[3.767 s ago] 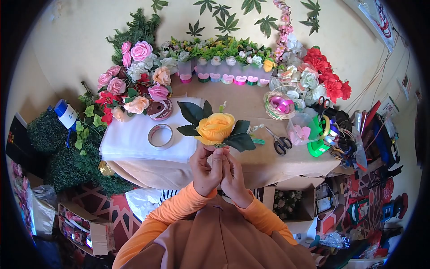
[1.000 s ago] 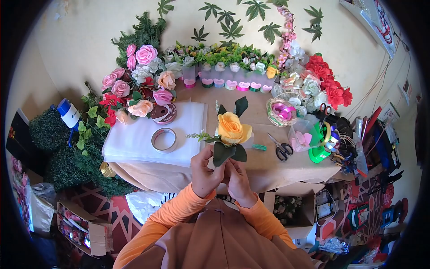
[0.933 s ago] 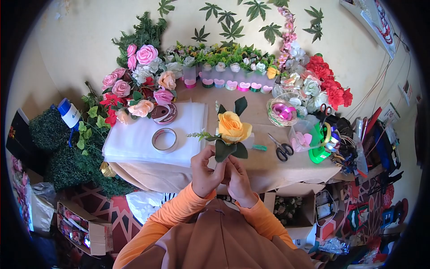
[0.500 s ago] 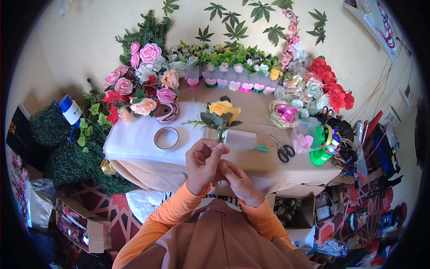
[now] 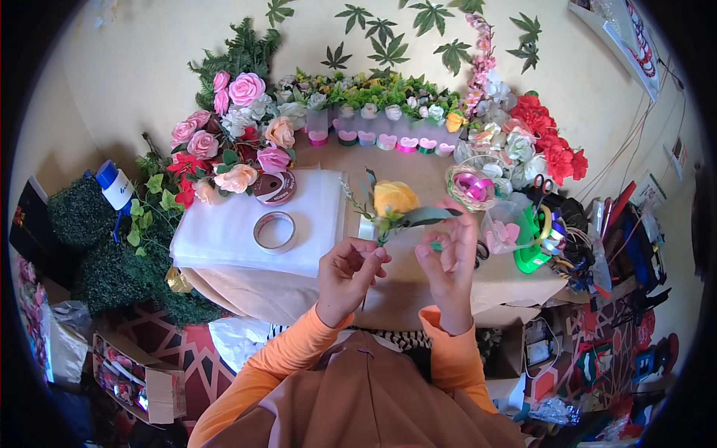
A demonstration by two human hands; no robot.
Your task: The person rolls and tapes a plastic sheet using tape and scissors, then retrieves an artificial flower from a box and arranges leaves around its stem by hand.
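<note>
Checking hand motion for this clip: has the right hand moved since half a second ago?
Yes. The right hand has left the flower stem and gone up and right, now in front of the scissors on the table.

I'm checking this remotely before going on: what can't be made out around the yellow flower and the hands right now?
- Flower stem, head view: its lower end is hidden inside the left hand.
- Scissors, head view: almost wholly covered by the right hand.
- Right fingertips: motion-blurred, contact with the leaf unclear.
</note>
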